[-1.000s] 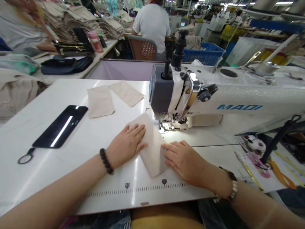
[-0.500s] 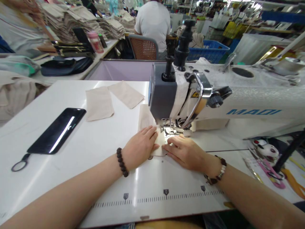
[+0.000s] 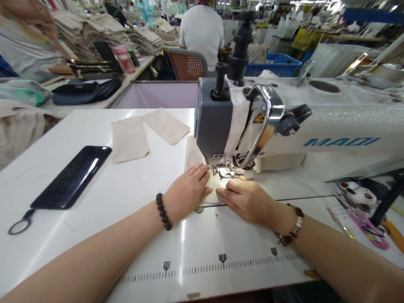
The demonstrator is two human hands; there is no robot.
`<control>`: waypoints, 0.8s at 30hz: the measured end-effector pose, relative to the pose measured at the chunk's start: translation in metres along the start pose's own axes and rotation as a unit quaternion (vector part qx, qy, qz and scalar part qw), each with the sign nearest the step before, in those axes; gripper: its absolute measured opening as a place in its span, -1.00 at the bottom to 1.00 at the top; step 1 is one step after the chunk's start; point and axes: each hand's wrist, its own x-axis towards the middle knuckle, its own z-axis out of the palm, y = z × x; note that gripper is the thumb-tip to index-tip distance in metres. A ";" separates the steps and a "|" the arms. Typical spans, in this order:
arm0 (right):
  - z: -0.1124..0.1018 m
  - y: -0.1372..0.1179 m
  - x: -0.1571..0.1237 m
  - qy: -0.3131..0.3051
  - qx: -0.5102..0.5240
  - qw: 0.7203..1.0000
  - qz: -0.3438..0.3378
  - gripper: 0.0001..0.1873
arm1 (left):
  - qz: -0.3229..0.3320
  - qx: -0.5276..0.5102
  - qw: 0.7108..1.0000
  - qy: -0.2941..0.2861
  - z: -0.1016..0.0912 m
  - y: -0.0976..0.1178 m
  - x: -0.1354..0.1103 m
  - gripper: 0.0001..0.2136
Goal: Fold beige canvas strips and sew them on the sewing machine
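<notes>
A beige fabric piece lies under the head of a sewing machine, its near end reaching toward me from the presser foot. My left hand rests flat on this piece, fingers stretched toward the needle area and thumb apart. On the other side, my right hand has its fingers bent and drawn together, with the fingertips at the piece's right edge beside the foot. The left hand and the machine head cover part of the cloth.
Two beige fabric pieces lie at the far left of the white table, and a black phone with a ring strap is nearer. Scissors with pink handles lie at the right. Ahead, a person sits on a chair.
The fabric piece has slid slightly away from me under the foot, both hands staying on it. The camera view has shifted a little.
</notes>
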 end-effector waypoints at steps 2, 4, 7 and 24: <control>0.000 0.000 0.000 -0.003 -0.001 1.000 0.004 -0.67 | -0.001 -0.001 1.000 -0.001 0.001 0.000 0.000 -0.73; 0.000 -0.001 0.000 -0.003 0.000 1.000 0.006 -0.67 | -0.003 -0.001 1.000 0.000 0.001 -0.001 0.000 -0.73; 0.001 -0.002 -0.001 -0.001 0.005 1.000 0.005 -0.67 | -0.002 0.000 1.000 0.000 0.001 -0.001 -0.001 -0.72; 0.001 -0.002 -0.004 0.020 -0.003 0.999 -0.031 -0.69 | 0.100 -0.044 0.992 -0.063 -0.022 0.013 -0.007 -0.81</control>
